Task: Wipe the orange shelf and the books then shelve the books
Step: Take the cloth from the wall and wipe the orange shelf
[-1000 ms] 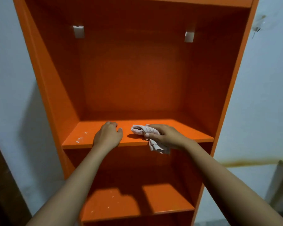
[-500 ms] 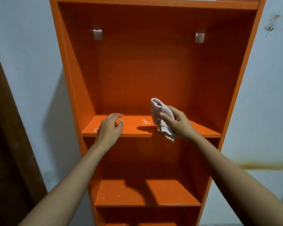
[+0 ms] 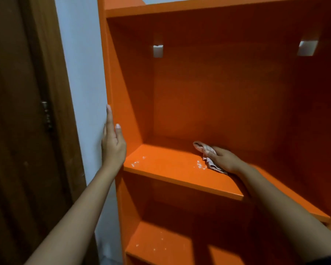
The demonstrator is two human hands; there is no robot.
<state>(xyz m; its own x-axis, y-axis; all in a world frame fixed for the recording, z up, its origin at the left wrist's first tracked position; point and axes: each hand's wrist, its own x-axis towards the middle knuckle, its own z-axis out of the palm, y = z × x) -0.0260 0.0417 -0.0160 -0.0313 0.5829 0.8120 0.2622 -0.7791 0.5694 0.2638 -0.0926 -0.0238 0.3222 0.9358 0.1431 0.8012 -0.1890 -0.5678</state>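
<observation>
The tall orange shelf [image 3: 208, 92] fills most of the view. Its middle board [image 3: 168, 167] carries small white specks. My right hand [image 3: 225, 159] presses a crumpled pinkish cloth [image 3: 204, 153] flat on that board, toward the back. My left hand [image 3: 113, 144] lies with fingers straight against the front edge of the shelf's left side panel, thumb on the inner face. No books are in view.
A dark brown wooden door [image 3: 21, 131] with a metal latch [image 3: 46, 115] stands at the left. A strip of white wall [image 3: 80, 83] separates it from the shelf. A lower board [image 3: 161, 245] with white specks shows below. Two white brackets [image 3: 158, 50] sit on the back panel.
The view has swung left and closer. My right hand brought the cloth down from the air onto the middle board. My left hand left the board and moved to the left side panel.
</observation>
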